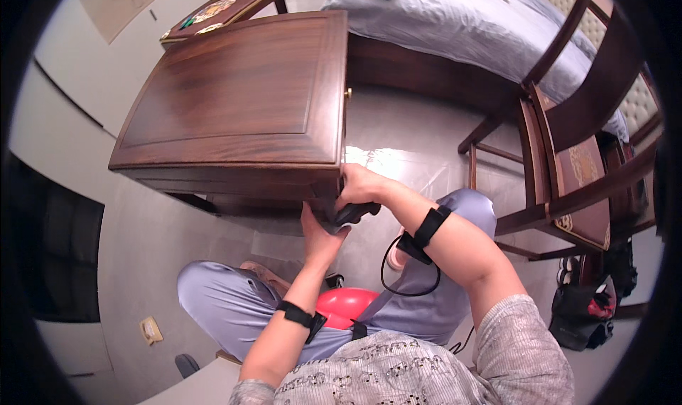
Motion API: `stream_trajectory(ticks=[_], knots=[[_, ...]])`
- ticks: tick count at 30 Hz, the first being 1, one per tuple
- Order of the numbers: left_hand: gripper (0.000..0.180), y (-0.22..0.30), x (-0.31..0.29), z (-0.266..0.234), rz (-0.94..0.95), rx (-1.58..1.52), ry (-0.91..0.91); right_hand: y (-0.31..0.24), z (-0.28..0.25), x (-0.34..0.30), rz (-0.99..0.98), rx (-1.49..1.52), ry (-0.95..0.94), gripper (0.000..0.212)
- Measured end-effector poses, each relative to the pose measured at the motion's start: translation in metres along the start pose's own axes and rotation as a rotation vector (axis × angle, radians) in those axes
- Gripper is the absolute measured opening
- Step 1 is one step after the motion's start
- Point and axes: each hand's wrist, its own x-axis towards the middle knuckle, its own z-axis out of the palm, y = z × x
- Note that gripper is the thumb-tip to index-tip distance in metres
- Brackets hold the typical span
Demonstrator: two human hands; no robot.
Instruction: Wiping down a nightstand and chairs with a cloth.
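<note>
Table (pixel 234 92): apparently being worked at its near-right corner
Dark piece (pixel 357 212): by that corner, between both hands
Left hand (pixel 322 240), right hand (pixel 364 185): fingers part-hidden, grip can't be judged
Corner: next move likely needs steady fingers

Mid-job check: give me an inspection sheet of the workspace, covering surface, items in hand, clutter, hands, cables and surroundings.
Surface: table, dark brown, glossy wood.
Items in hand: dark object between the hands by the table's near right corner; kind unclear.
Clutter: red rounded thing between the person's legs; small yellowish item on the floor, left.
Hands: left hand below the corner, right hand beside it; exact grip unclear.
Cables: black cable looping below the right forearm.
Surroundings: bed beyond; wooden chair at right.
</note>
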Motion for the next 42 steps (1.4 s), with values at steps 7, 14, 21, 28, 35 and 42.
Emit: stream_trajectory(ticks=[7,14,21,28,35,42], knots=[[0.059,-0.027,0.037,0.064,0.105,-0.702,0.118,0.007,0.023,0.012,-0.044,0.147,0.128,0.067],[0.029,-0.035,0.035,0.033,0.275,-0.222,0.101,-0.007,0.029,0.006,0.027,0.009,0.061,0.06],[0.028,-0.212,-0.002,-0.052,-0.189,-0.665,-0.022,-0.089,0.092,0.0,0.06,0.036,0.048,0.066],[0.041,-0.165,-0.037,-0.103,-0.41,-1.033,0.212,-0.106,0.126,0.011,-0.007,0.141,-0.157,0.044],[0.031,-0.116,-0.092,-0.131,-0.445,-0.502,0.423,-0.133,0.154,0.029,-0.128,0.114,-0.413,0.036],[0.087,-0.045,-0.068,-0.054,-0.274,0.001,0.094,-0.116,0.07,0.044,-0.429,-0.504,-0.499,0.032]])
